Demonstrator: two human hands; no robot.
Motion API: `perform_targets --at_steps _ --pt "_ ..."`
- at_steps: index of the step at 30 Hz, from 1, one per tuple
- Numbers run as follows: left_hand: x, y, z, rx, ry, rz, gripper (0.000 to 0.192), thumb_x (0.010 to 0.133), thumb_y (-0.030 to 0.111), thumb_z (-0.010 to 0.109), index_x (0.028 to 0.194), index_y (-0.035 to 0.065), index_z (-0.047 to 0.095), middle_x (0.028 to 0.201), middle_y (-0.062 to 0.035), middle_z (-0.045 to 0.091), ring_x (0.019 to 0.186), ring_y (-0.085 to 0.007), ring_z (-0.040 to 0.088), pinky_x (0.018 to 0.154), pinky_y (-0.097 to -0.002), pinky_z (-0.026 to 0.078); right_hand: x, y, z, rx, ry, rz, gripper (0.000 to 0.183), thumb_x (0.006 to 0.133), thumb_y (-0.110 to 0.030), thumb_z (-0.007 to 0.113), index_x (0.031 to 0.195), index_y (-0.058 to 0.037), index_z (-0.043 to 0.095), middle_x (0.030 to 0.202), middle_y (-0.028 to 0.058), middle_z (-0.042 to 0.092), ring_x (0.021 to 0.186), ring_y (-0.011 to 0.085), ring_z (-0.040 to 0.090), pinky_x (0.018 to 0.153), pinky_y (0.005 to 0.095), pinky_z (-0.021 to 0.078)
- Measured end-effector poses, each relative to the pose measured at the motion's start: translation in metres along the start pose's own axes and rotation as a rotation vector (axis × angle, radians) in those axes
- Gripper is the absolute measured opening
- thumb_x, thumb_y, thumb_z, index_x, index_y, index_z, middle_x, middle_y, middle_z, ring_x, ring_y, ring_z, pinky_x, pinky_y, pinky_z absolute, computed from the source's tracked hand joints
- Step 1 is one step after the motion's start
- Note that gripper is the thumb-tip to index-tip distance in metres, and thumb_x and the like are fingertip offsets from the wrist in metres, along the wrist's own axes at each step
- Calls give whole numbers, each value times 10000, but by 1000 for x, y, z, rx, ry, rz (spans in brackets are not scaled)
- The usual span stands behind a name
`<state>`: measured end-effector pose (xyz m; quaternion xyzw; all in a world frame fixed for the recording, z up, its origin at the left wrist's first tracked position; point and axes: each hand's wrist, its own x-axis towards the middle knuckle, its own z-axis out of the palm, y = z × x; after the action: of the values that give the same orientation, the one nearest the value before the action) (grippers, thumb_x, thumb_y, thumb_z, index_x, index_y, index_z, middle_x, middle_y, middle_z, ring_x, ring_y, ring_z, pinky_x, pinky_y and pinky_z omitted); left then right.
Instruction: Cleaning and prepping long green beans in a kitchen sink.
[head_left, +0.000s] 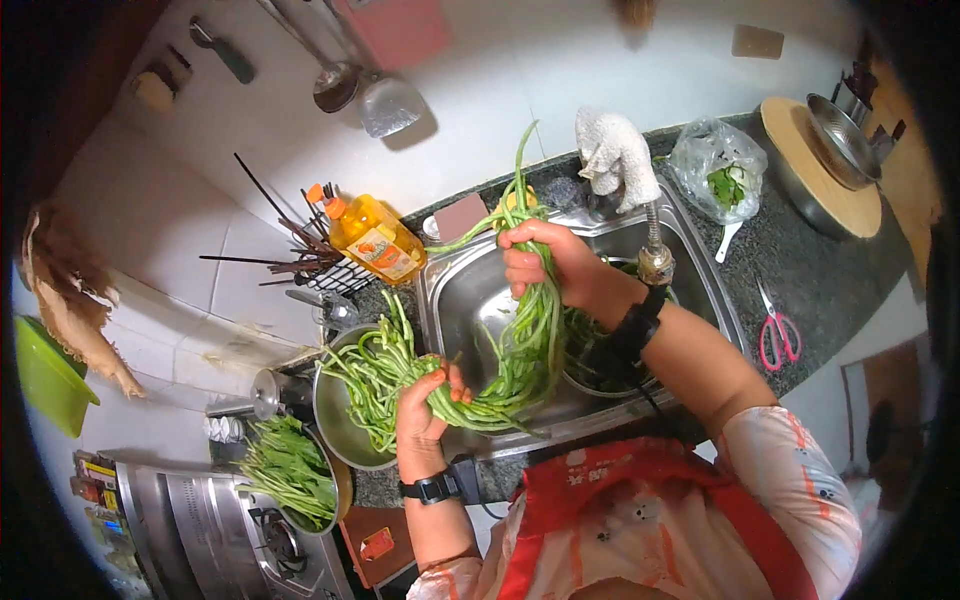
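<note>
A long bunch of green yardlong beans (525, 352) hangs in a bend between my two hands over the stainless steel sink (469, 322). My right hand (544, 259) grips one end of it high up, with a few bean tips sticking out above the fist. Closed around the other end is my left hand (431, 397), beside a metal bowl (337, 431) on the left of the sink. Bean ends spread from that hand over the bowl. Partly hidden behind my right forearm, a second bowl (607, 386) with greens sits in the sink.
The faucet (656, 262), draped with a white cloth (615, 154), rises behind the sink. Pink-handled scissors (780, 337) and a plastic bag with leaves (720, 169) lie right. At left are a yellow detergent bottle (379, 240), chopsticks (300, 244), leafy greens (292, 465) and a gas stove (277, 555).
</note>
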<state>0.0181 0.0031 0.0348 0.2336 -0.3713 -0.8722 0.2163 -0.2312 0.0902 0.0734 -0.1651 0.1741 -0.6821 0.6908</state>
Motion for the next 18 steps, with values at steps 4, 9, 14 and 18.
perform_targets --at_steps 4,9,14,18 --pt "-1 -12 -7 -66 -163 46 128 713 100 565 814 63 496 599 -53 485 543 -164 474 613 -353 415 -2 8 -70 -364 176 1 233 783 -222 527 600 -102 446 537 -2 410 469 117 395 592 307 431" --pt "-5 -56 -11 454 -11 -14 168 663 -2 588 813 21 518 707 -70 592 645 -139 559 673 -269 443 -40 29 -163 -399 478 16 206 761 -235 563 681 -46 537 611 53 505 520 153 457 636 328 455" --pt "-16 -94 -1 686 -101 -159 175 672 -7 620 826 48 558 737 7 565 700 -69 519 652 -211 422 -87 46 -223 -1088 940 431 444 714 -313 637 898 80 542 747 72 525 613 143 512 477 256 458" --pt "-18 -96 -12 598 -97 -199 178 673 21 634 834 50 564 765 14 568 713 -67 520 644 -210 422 -85 42 -204 -1133 988 461 555 701 -430 643 838 99 548 725 109 545 592 183 537 500 294 467"
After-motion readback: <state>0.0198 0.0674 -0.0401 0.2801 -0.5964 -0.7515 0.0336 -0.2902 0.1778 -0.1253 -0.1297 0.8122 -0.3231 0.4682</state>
